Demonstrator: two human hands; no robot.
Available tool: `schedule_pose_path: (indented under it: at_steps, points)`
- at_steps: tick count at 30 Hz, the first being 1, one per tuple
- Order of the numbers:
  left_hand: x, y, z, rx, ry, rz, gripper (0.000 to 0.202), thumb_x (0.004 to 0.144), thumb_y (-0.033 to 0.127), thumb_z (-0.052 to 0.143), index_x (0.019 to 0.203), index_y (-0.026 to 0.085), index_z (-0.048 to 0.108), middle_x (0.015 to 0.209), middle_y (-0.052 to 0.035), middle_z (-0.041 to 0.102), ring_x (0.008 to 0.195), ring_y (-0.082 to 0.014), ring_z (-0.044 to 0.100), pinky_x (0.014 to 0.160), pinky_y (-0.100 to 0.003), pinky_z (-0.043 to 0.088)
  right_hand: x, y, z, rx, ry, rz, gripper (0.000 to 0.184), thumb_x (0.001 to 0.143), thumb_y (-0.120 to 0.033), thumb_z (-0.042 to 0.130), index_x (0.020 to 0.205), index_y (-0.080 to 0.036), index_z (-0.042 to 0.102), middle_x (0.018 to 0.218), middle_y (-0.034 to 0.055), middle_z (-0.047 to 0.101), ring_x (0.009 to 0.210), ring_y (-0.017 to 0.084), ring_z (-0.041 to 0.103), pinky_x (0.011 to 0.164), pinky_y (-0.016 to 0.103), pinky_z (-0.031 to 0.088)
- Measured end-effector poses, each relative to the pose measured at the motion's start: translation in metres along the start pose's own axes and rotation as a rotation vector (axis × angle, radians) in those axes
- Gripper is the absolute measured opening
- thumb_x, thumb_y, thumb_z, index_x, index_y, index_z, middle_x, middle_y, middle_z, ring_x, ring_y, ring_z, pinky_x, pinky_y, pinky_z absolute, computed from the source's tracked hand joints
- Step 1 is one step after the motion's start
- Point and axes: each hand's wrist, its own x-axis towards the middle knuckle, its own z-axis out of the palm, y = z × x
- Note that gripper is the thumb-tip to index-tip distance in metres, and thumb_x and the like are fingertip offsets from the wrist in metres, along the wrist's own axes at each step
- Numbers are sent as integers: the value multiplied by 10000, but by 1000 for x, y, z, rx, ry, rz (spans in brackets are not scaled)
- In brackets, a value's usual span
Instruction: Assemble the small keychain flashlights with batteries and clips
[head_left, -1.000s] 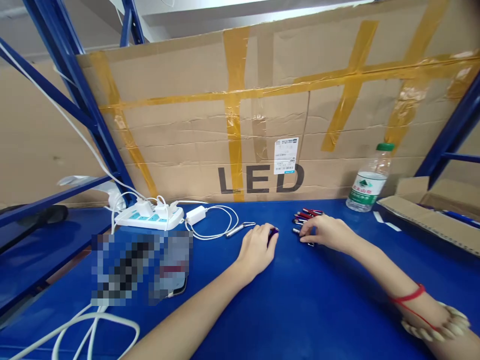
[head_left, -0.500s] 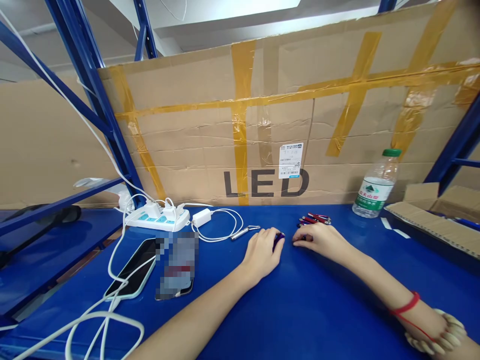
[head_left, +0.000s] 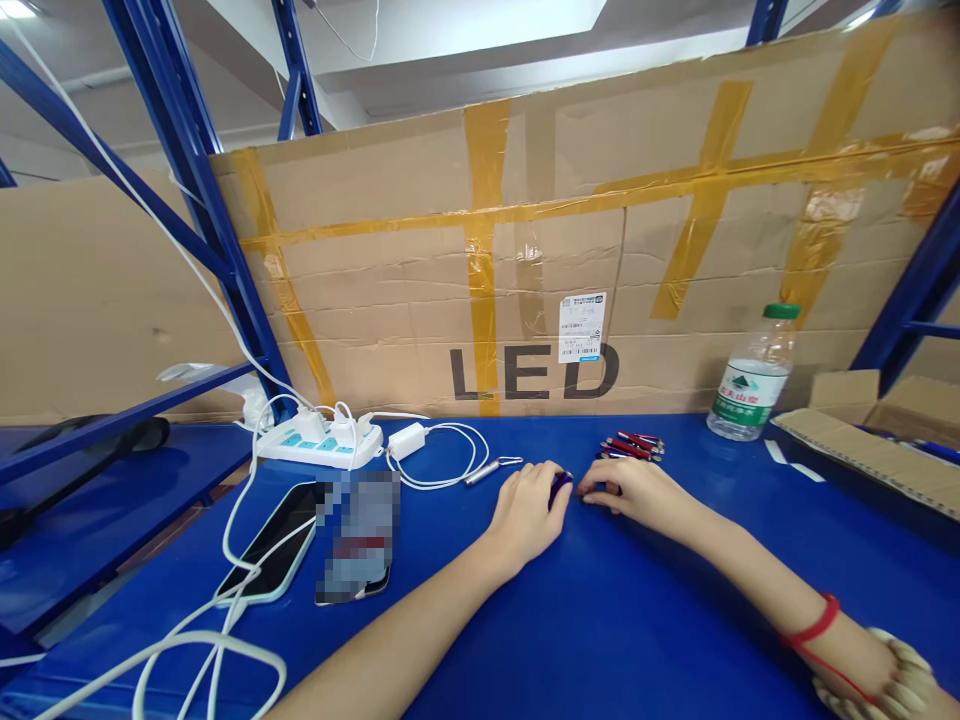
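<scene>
My left hand [head_left: 529, 510] rests on the blue table [head_left: 615, 620] with its fingers curled over a small purple object [head_left: 560, 484]. My right hand [head_left: 630, 492] lies just to its right, fingers bent, its fingertips almost meeting the purple object. Right behind the right hand is a small pile of red and silver pen-like sticks [head_left: 631, 446]. A single silver stick with a wire loop [head_left: 491, 468] lies to the left of my left hand.
A taped cardboard box marked LED [head_left: 540, 270] stands along the back. A white power strip [head_left: 319, 445] with chargers and cables, and two phones [head_left: 274, 540], lie at the left. A water bottle [head_left: 752, 378] and an open carton [head_left: 870, 430] are at the right.
My right hand has slid left from the pile of sticks toward my left hand. The camera has tilted, so everything sits slightly lower and to the right.
</scene>
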Motion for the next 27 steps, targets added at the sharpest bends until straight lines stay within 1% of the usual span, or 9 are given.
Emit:
schedule_pose_path:
  at_steps: [3, 6, 10, 16, 21, 27]
  points:
    - [0, 0, 1, 0, -2, 4, 117, 895, 234, 444, 934, 173, 535, 901, -54, 647, 836, -211, 598, 755, -339, 481, 0, -2, 0, 18, -16, -7, 145, 809, -242, 517, 814, -231, 661, 832, 8, 678, 618, 133, 614, 588, 225, 430]
    - [1, -1, 2, -2, -1, 7, 114, 893, 230, 446, 939, 174, 534, 897, -52, 648, 834, -209, 600, 756, -337, 480, 0, -2, 0, 41, -33, -15, 142, 814, -244, 521, 806, -228, 662, 811, 0, 668, 547, 111, 594, 571, 219, 422]
    - [1, -2, 3, -10, 2, 11, 112, 893, 233, 445, 943, 182, 531, 902, -43, 651, 845, -206, 600, 759, -331, 477, 0, -3, 1, 77, -69, 10, 128, 803, -273, 552, 770, -225, 666, 810, -11, 652, 483, 86, 566, 551, 218, 413]
    - [0, -3, 3, -24, 2, 13, 112, 895, 233, 436, 946, 190, 526, 925, -39, 649, 855, -196, 596, 769, -325, 476, 0, -2, 4, 166, -82, 48, 139, 772, -349, 601, 755, -230, 670, 786, -21, 647, 477, 87, 565, 548, 223, 416]
    - [0, -2, 1, -23, 0, 7, 98, 891, 230, 443, 937, 195, 523, 920, -36, 649, 851, -194, 595, 766, -320, 474, 0, -2, 6, 204, -58, 19, 216, 777, -421, 578, 729, -230, 665, 789, -9, 642, 490, 93, 565, 547, 229, 423]
    - [0, 0, 0, -9, -5, 6, 101, 895, 229, 442, 938, 189, 525, 909, -40, 651, 856, -199, 598, 772, -323, 475, 1, -2, 4, 175, -41, 18, 204, 781, -412, 578, 768, -234, 678, 813, -5, 647, 514, 101, 583, 576, 239, 432]
